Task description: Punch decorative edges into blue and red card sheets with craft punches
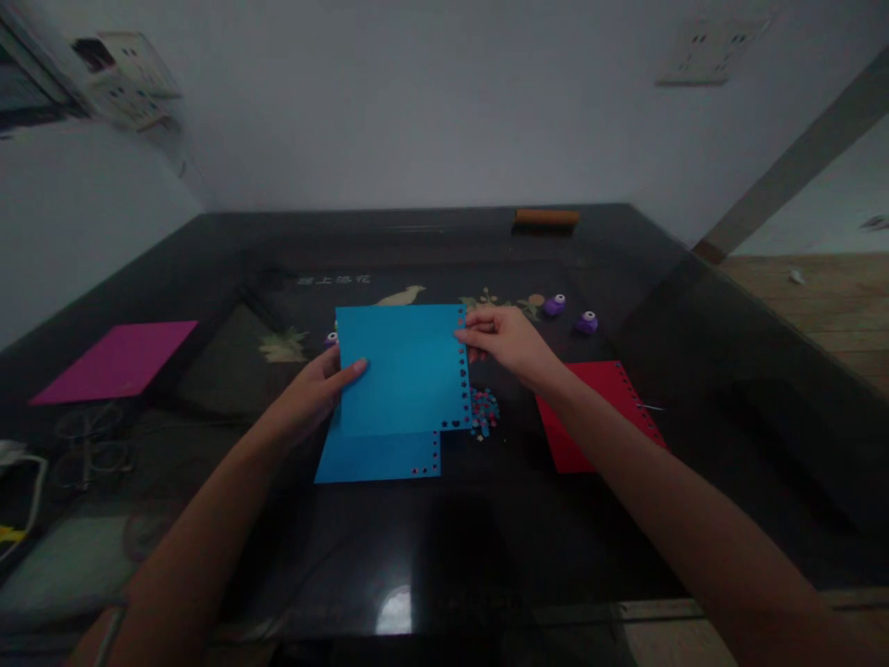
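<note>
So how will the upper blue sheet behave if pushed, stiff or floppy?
The upper blue sheet looks fairly stiff, spanning flat between the left hand and right hand. Looking thin, it is probably light. The punched holes along its right edge may make tearing easier there.

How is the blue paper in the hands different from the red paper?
The held blue sheet is bright blue, while the red sheet is red.
The held blue sheet is gripped by the left hand and right hand; the red sheet lies on the dark table.
The held blue sheet faces us almost whole, but the right forearm hides part of the red sheet.
Both have little holes along their right edges.
</note>
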Motion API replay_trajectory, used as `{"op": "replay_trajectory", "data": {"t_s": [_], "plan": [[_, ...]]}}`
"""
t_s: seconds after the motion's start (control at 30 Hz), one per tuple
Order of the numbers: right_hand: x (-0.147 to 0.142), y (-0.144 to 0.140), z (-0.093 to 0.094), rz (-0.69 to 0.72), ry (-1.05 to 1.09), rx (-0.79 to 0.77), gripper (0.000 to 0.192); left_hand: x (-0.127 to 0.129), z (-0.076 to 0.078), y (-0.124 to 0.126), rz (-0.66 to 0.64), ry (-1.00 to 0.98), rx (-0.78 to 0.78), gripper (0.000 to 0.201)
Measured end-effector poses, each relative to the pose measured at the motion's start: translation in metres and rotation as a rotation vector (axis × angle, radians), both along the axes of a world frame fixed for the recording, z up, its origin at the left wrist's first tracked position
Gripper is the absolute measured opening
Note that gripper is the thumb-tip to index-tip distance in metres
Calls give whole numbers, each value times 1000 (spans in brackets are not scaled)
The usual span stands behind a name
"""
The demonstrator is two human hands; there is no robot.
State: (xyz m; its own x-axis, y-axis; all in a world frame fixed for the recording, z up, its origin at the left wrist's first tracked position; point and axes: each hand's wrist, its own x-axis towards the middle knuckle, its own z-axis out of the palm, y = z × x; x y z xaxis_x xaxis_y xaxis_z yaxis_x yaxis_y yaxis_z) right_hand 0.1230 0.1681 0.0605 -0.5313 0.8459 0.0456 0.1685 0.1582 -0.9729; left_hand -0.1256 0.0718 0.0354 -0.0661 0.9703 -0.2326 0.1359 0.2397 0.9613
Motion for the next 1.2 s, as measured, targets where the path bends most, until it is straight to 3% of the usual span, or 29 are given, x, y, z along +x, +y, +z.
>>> {"op": "replay_trajectory", "data": {"t_s": [0.27,0.4,0.5,0.7,1.2], "plan": [[15,5,15,23,18,49,12,15,-4,-14,-189,-35,-208,43],[14,6,15,28,31,56,11,21,-3,-17,-338,17,-198,33],[14,5,16,27,23,68,11,24,1,-19,-378,63,-160,35],[15,6,15,31,54,68,14,24,5,-19,-429,141,-116,36],[15,7,18,5,47,82,14,18,-2,-16,-375,192,-54,33]]}}
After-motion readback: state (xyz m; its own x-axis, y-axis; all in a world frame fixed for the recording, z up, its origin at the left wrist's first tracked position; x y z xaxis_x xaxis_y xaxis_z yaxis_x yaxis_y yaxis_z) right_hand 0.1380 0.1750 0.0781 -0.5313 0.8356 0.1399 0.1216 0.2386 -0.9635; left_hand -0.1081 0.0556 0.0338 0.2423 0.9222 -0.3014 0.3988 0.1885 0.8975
